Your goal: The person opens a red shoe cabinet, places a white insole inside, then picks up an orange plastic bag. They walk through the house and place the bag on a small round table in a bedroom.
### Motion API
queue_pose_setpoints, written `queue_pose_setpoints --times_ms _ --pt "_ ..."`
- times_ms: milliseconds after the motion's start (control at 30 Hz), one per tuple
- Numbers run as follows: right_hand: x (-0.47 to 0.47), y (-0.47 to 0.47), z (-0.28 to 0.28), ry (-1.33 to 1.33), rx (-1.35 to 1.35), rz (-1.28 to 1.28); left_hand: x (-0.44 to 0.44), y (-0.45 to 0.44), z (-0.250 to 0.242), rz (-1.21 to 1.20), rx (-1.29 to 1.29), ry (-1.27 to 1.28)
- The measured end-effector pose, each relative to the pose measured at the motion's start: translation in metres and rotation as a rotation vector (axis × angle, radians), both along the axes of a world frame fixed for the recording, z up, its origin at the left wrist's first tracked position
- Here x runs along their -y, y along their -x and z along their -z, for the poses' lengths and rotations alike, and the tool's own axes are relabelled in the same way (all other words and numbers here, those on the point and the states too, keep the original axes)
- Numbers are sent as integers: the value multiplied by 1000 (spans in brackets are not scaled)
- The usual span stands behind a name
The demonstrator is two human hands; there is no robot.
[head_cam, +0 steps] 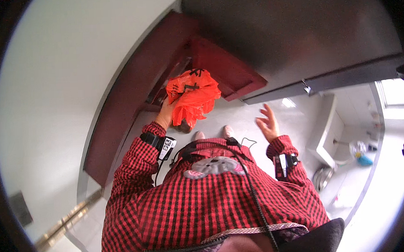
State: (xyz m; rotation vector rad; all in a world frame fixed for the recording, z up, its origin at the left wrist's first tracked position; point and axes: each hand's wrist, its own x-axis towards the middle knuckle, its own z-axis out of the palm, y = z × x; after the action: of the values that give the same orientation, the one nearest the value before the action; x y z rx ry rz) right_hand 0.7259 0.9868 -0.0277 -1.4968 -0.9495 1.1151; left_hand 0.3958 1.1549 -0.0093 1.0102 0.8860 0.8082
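Observation:
An orange-red plastic bag (195, 96), crumpled and bearing black characters, hangs in front of a dark red wooden cabinet (120, 119). My left hand (167, 114) grips the bag at its left side, and part of the fingers is hidden behind the plastic. Below the bag a dark brown thing (183, 127) peeks out; I cannot tell what it is. The cabinet's door (228, 69) stands swung out just beyond the bag. My right hand (269, 123) is held over the floor with its fingers apart and nothing in them.
A large dark panel (296, 34) with a metal latch (306, 87) fills the upper right. Metal basins (323, 178) rest on the pale floor (282, 114) near a white low wall (323, 127). A thin cable (250, 142) shows by my shoes (227, 131).

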Motion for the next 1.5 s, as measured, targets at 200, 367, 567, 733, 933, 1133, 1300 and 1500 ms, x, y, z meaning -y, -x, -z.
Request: queue_pose_setpoints --times_ms 200,367,567,733,933,1133,1300,1500 --pt "180 -229 14 -65 -505 -217 230 -376 33 153 -354 -672" --pt "288 -360 137 92 -473 -155 368 -543 137 416 -373 -602" --pt "325 -388 130 193 -684 -159 410 -568 123 532 -324 -590" --pt "337 -381 116 166 -521 -194 416 -558 87 769 -100 54" --pt "324 -339 65 206 -384 -255 407 -513 35 598 168 205" --pt "289 -268 76 148 -756 -311 365 -433 71 515 45 44" --pt "287 -230 72 38 -876 -330 355 -378 100 360 -74 -53" --pt "282 -225 104 23 -970 -145 342 -377 139 332 -469 -786"
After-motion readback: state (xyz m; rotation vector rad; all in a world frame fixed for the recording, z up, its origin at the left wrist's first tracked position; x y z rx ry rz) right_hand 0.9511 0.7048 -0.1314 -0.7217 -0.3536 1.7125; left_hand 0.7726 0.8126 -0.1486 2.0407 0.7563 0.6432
